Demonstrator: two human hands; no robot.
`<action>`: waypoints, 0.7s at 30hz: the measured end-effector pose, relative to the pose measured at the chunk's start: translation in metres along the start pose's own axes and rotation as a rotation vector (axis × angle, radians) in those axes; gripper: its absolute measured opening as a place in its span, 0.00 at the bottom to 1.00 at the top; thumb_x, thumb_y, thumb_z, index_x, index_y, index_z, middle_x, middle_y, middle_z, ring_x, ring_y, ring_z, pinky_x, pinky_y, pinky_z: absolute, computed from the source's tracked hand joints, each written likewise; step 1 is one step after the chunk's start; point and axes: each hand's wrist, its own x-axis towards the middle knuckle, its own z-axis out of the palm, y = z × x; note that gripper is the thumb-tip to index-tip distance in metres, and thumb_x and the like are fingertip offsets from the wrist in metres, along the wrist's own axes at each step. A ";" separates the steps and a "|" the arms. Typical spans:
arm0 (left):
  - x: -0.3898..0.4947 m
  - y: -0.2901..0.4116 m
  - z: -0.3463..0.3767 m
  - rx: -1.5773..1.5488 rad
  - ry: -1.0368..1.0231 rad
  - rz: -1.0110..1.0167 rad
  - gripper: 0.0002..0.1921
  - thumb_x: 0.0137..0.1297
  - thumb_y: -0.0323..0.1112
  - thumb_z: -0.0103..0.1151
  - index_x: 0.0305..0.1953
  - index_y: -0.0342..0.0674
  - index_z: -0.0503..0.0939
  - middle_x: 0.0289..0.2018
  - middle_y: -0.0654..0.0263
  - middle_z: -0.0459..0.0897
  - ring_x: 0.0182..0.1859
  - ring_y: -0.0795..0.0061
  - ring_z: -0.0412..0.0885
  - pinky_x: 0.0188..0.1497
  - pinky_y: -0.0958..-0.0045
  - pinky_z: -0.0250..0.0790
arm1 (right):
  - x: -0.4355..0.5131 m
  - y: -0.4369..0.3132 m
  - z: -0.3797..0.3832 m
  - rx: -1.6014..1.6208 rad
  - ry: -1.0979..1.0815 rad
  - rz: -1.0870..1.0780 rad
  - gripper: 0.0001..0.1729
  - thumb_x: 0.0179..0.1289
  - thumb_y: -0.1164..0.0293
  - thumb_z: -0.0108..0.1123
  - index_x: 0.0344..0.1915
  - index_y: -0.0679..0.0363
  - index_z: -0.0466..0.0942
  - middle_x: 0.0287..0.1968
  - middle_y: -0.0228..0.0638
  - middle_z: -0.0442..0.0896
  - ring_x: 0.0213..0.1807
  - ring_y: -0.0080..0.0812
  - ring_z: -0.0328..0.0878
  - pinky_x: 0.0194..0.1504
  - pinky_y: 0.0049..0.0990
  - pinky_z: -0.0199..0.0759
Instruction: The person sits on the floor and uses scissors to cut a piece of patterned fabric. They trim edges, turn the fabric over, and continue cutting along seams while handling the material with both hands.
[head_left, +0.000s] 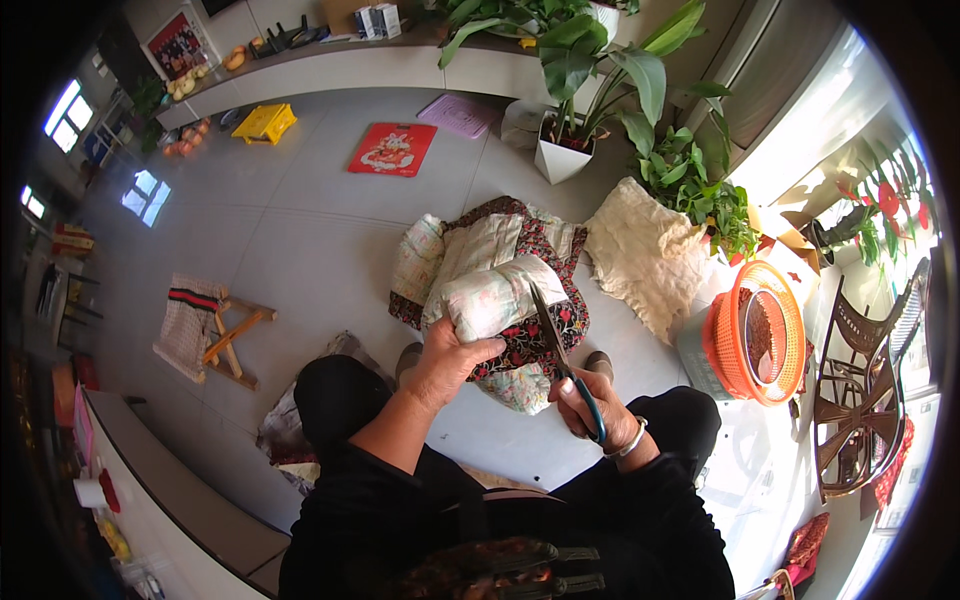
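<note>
My left hand (442, 360) grips the lower left end of a pale, flower-printed padded fabric piece (502, 296), its thumb pressed along the underside. In my right hand (596, 409) is a pair of scissors (553, 330) with teal handles; the blades point up and left, their tips at the right part of the padded piece. Whether the blades are apart is hard to tell. Below the hands, a dark red-and-black floral padded garment or cloth (574, 319) with a pale printed lining lies bunched on the floor. To its right is a ragged sheet of cream batting (645, 247).
An orange plastic basket (787, 337) tops a grey bucket (701, 352) at right. Potted plants (566, 146) stand beyond the cloth. A folding wooden stool (236, 341), a yellow plastic stool (265, 124) and a red bathroom scale (392, 150) are on the floor. A dark chair (859, 405) is far right.
</note>
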 end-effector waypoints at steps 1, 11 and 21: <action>0.001 -0.003 -0.001 0.012 0.007 -0.004 0.19 0.55 0.20 0.65 0.50 0.36 0.79 0.45 0.69 0.83 0.47 0.80 0.79 0.52 0.74 0.70 | -0.001 0.005 -0.003 -0.010 -0.047 -0.033 0.24 0.68 0.49 0.57 0.37 0.63 0.72 0.15 0.22 0.66 0.12 0.14 0.60 0.14 0.16 0.51; 0.001 -0.016 0.005 0.025 0.021 -0.057 0.21 0.54 0.20 0.66 0.51 0.36 0.78 0.46 0.69 0.82 0.46 0.81 0.78 0.51 0.74 0.70 | -0.017 0.022 -0.017 -0.069 -0.100 0.097 0.28 0.71 0.47 0.51 0.34 0.66 0.71 0.12 0.20 0.63 0.11 0.14 0.56 0.15 0.17 0.48; 0.002 -0.018 0.009 0.053 -0.011 -0.045 0.23 0.54 0.20 0.66 0.53 0.36 0.76 0.48 0.68 0.82 0.49 0.79 0.77 0.55 0.74 0.68 | -0.025 0.033 -0.024 -0.052 -0.088 0.067 0.28 0.71 0.48 0.51 0.35 0.67 0.71 0.12 0.20 0.63 0.11 0.14 0.56 0.14 0.16 0.47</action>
